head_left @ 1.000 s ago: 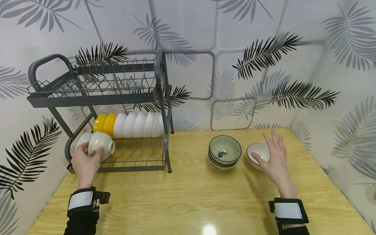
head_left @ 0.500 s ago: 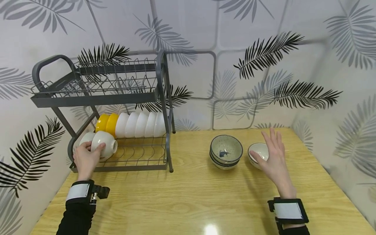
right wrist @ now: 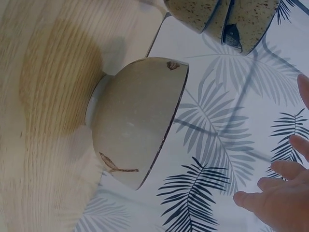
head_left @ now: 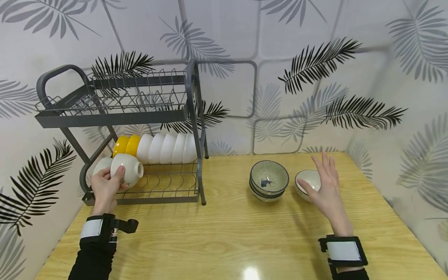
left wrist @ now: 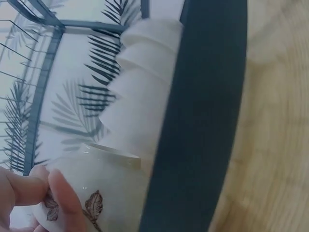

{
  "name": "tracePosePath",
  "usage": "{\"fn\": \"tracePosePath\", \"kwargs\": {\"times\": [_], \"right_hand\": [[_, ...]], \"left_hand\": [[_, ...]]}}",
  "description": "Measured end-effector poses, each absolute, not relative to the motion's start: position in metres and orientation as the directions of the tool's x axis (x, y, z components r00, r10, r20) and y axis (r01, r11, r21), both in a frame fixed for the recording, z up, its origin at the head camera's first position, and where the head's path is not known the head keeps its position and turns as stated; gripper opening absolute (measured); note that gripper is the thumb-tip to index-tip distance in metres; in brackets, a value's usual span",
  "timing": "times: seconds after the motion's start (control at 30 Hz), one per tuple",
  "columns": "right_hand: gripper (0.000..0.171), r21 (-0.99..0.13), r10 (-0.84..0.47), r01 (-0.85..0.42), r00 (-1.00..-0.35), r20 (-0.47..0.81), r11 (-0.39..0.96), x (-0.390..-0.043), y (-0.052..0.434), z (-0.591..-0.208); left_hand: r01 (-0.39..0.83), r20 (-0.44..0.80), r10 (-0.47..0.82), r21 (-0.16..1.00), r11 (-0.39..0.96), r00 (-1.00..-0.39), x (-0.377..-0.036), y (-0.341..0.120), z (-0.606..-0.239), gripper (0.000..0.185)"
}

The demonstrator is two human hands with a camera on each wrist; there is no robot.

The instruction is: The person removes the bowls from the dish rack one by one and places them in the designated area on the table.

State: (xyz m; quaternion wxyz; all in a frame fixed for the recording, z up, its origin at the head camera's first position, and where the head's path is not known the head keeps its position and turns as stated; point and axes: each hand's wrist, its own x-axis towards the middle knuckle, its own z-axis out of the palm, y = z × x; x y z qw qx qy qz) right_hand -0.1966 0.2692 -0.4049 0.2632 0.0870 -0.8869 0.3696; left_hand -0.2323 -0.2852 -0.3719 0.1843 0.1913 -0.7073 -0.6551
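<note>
My left hand [head_left: 111, 182] grips a white bowl [head_left: 126, 173] with a brown leaf mark [left wrist: 94, 205], lying on its side at the front left of the lower tier of a grey dish rack [head_left: 164, 116]. My thumb lies on the bowl's wall. A second white bowl [head_left: 100, 166] lies just behind it. My right hand [head_left: 323, 182] is open with its fingers spread beside a small pale bowl [head_left: 307, 181] on the table. In the right wrist view the fingers [right wrist: 282, 195] stand clear of that bowl [right wrist: 137, 123].
At the back of the lower tier stand two yellow bowls [head_left: 126, 145] and a row of several white bowls [head_left: 167, 148]. The upper tier holds nothing. A stack of speckled bowls [head_left: 268, 180] sits left of the small bowl. Wooden table [head_left: 224, 237], patterned walls behind and right.
My left hand has shifted the white bowl slightly right and up within the lower tier. The right hand has stayed open beside the small bowl.
</note>
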Motion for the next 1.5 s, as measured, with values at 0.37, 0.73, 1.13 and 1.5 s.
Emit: {"fn": "tracePosePath", "kwargs": {"times": [0.37, 0.73, 1.13, 1.5], "right_hand": [[0.077, -0.665, 0.054, -0.382, -0.842, 0.536, 0.642, -0.190, 0.263, -0.394], [0.079, -0.650, 0.020, -0.492, -0.789, 0.614, 0.579, -0.174, 0.240, -0.369], [0.085, -0.576, -0.063, -0.621, -0.707, 0.704, 0.532, -0.158, 0.215, -0.356], [0.083, -0.486, -0.201, -0.730, -0.631, 0.749, 0.481, -0.153, 0.196, -0.358]], "left_hand": [[0.185, 0.182, -0.490, 0.982, 0.042, -0.852, -0.214, -0.245, -0.358, 0.019], [0.385, 0.424, -0.422, 0.905, 0.180, -0.801, -0.189, -0.200, -0.352, 0.019], [0.488, 0.583, -0.336, 0.808, 0.329, -0.739, -0.167, -0.166, -0.353, 0.027], [0.613, 0.722, -0.137, 0.658, 0.436, -0.678, -0.160, -0.145, -0.360, 0.026]]}}
